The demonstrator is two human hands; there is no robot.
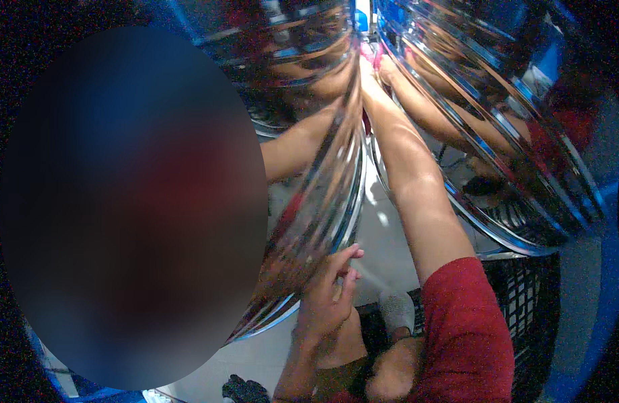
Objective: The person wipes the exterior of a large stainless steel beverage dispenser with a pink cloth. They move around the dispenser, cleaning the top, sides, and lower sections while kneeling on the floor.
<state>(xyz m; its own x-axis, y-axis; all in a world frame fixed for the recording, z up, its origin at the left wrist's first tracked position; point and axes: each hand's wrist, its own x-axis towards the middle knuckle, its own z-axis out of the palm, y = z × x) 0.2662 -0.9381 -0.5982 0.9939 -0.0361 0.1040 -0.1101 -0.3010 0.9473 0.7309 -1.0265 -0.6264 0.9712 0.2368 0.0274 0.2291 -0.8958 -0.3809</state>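
Observation:
My right arm stretches far forward into the narrow gap between two shiny, ribbed metal cylinders, the left cylinder (323, 195) and the right cylinder (484, 127). At its far end my right hand (367, 66) is small and washed out by glare. Something bright pink (377, 56) shows right at that hand; its kind and the fingers cannot be made out. Close to the lower edge of the left cylinder is my left hand (328, 295), empty, its fingers loosely bent and apart. Both curved metal walls mirror my arms and red sleeve.
A black lattice crate (521, 295) stands at the lower right, under the right cylinder. My foot in a grey sock (397, 310) is on the pale floor (383, 245). A dark object (245, 389) lies at the bottom. A blurred oval hides much of the left.

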